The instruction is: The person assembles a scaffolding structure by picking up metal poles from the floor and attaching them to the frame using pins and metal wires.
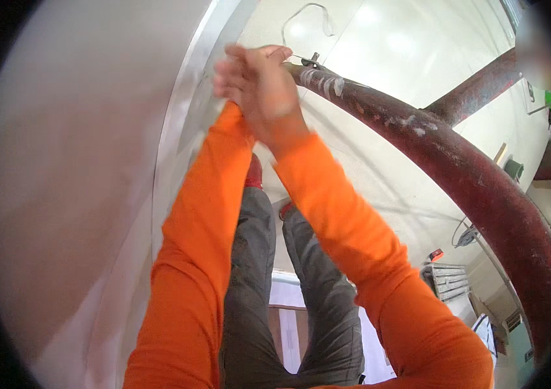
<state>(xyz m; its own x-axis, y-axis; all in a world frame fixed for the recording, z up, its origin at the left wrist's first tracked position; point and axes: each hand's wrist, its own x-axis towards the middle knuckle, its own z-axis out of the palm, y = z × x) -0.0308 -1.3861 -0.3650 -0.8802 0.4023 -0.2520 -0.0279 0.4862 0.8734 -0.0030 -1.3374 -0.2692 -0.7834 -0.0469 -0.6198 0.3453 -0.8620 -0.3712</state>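
Note:
My two hands are brought together at the upper middle, with motion blur over both. My right hand point(274, 91) lies across my left hand point(229, 76) and covers much of it. Fingers are stretched out on both, and no object shows between the palms. Just right of them is the end of a thick, dark red pipe point(379, 115) with scuffed pale patches. A small dark fitting point(312, 62) sits on that end, close to my right thumb, and I cannot tell whether they touch.
A pale wall point(74, 194) rises along my left. From the red pipe a brace point(473, 87) branches to the upper right. A thin cord point(306, 8) lies on the light floor ahead. At right are a slatted grey object point(449, 281), a wire coil point(466, 236) and a green container point(513, 170).

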